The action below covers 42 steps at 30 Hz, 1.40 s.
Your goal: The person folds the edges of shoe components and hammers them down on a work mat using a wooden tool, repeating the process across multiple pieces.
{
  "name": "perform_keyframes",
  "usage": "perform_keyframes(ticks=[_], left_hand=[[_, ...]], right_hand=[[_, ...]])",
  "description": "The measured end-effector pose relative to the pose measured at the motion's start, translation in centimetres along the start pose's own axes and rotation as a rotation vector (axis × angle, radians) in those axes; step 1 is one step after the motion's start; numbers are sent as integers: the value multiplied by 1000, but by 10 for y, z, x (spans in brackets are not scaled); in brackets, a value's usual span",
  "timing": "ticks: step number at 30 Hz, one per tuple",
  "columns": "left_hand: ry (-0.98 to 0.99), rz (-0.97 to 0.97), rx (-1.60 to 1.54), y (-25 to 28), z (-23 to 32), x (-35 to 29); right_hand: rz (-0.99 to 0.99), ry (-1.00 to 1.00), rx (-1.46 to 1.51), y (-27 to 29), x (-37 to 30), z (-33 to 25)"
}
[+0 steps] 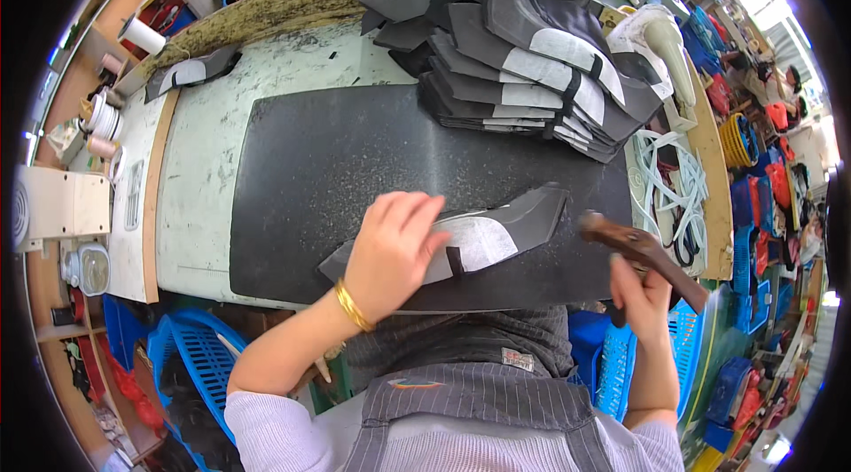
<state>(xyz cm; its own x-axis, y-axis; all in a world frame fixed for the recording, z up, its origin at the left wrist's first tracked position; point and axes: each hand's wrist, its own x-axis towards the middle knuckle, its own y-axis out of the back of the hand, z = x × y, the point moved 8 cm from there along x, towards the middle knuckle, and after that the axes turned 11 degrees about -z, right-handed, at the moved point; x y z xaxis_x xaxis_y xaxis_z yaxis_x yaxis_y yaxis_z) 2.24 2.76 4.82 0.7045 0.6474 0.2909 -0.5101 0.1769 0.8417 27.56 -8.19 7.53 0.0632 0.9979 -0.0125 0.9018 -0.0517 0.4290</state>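
Observation:
A dark grey shoe upper piece [537, 210] with a white backing patch and a short black strip lies on the black work mat [292, 144]. Over its left part is my left hand [390, 246], wearing a gold bracelet. The fingers are loosely bent and the thumb stands apart from them; nothing shows in its grasp. Whether the fingertips touch the piece I cannot tell. To the right, my right hand [645, 299] is closed around a hammer [651, 252], raised near the mat's right edge. The hammer has a long, worn brown head; my fingers mostly hide its handle.
A tall stack of similar upper pieces [523, 73] covers the mat's far right. One more piece [191, 73] lies at the far left. Pale blue straps [669, 184] fill a tray on the right. Blue baskets [199, 357] stand below the table's front edge.

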Motion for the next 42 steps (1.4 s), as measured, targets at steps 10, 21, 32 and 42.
perform_keyframes(ticks=[10,21,32,42], left_hand=[[204,-472,-432,-43,-21,44],[-108,-165,-33,-27,12,30],[78,-322,-307,-19,-24,9],[-99,-206,-223,-8,-20,4]], right_hand=[[-427,11,-363,-75,70,-15],[-538,289,-366,-80,88,-53],[-559,140,-303,-90,96,-35],[-877,142,-419,-139,86,-33]])
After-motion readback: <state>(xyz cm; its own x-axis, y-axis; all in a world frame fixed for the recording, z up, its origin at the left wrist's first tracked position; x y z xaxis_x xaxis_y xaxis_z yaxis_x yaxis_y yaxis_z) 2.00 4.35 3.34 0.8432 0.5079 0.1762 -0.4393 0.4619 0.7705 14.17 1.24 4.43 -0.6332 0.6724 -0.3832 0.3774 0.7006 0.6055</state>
